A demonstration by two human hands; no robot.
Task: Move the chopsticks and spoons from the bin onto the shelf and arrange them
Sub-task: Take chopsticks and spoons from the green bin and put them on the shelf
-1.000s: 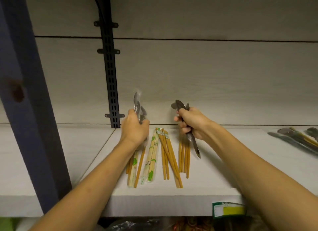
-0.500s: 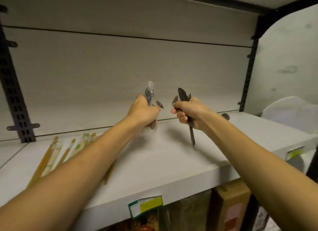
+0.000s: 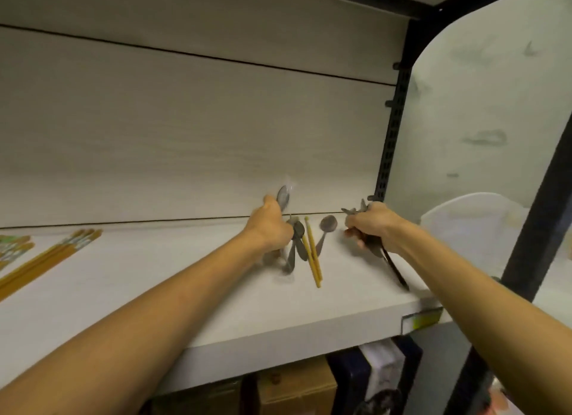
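Both hands work over the right-hand end of the white shelf (image 3: 216,315), each carrying cutlery. The left hand (image 3: 272,229) has its fingers curled tight round a bundle of metal spoons (image 3: 283,196), bowls up toward 12 o'clock and handles trailing down toward 6 o'clock; a scrap of clear wrapper appears to cling to the top bowl, though motion blur makes this uncertain. The right hand (image 3: 371,226) is likewise clenched on a dark bundle of spoons (image 3: 393,267), handles angled toward 5 o'clock and nearing the shelf's front edge. Between the hands lie a loose yellow pair of chopsticks (image 3: 313,253) and a single spoon (image 3: 327,226) flat on the shelf, the pair just at 3 o'clock of the left hand's spoons. Well apart, at 9 o'clock, a laid-out group of wrapped chopsticks (image 3: 46,253) rests on the shelf. The bin is not identifiable in view. Judgement: chopsticks are grouped left and spoons are being brought right, so the upright fist grips seem chosen to carry several pieces at once before setting them down; the stray yellow pair likely needs relocating.
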